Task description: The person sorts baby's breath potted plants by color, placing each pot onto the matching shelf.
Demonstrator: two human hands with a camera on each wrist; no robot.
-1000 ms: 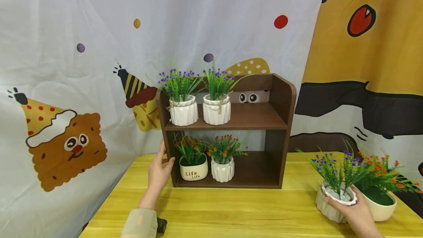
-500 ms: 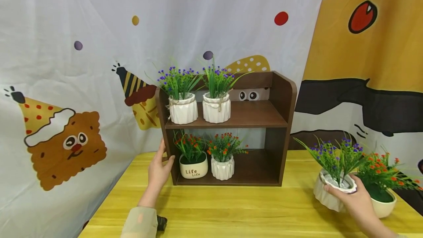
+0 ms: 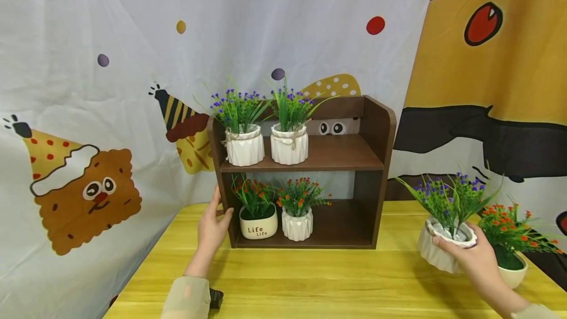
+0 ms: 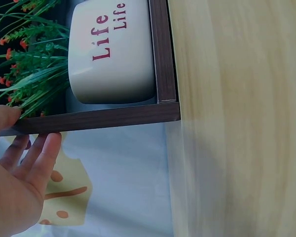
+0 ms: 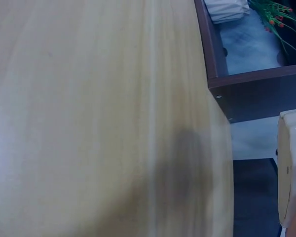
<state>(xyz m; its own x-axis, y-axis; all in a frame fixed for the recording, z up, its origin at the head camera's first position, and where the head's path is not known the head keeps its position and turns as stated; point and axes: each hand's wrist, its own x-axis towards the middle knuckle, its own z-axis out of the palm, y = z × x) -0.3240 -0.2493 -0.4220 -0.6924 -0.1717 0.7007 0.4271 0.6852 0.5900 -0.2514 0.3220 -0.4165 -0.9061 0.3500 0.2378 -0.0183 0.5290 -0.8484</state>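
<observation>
My left hand (image 3: 211, 230) grips the left side panel of a brown two-tier shelf (image 3: 345, 154), thumb at the front edge, fingers along the outside; the left wrist view shows this hand (image 4: 22, 173) around the panel. At the right, my right hand (image 3: 480, 260) holds a white ribbed flowerpot (image 3: 438, 250) with purple flowers, thumb over its rim. The pot hangs above the table, its shadow below. In the right wrist view the flowerpot's (image 5: 293, 168) underside shows at the right edge. Beside it stands a cream pot (image 3: 514, 275) with orange flowers, partly behind my hand.
Two white pots with purple flowers (image 3: 245, 146) stand on the upper tier's left half. Below are a cream "Life" pot (image 3: 258, 223) and a white ribbed pot (image 3: 297, 225), both with red-orange flowers. The shelf stands on a yellow wood-grain table (image 3: 310, 279) before a printed cloth (image 3: 266, 23).
My right hand has raised the purple-flowered pot off the table, slightly up and left, away from the cream pot. My left hand has stayed on the shelf.
</observation>
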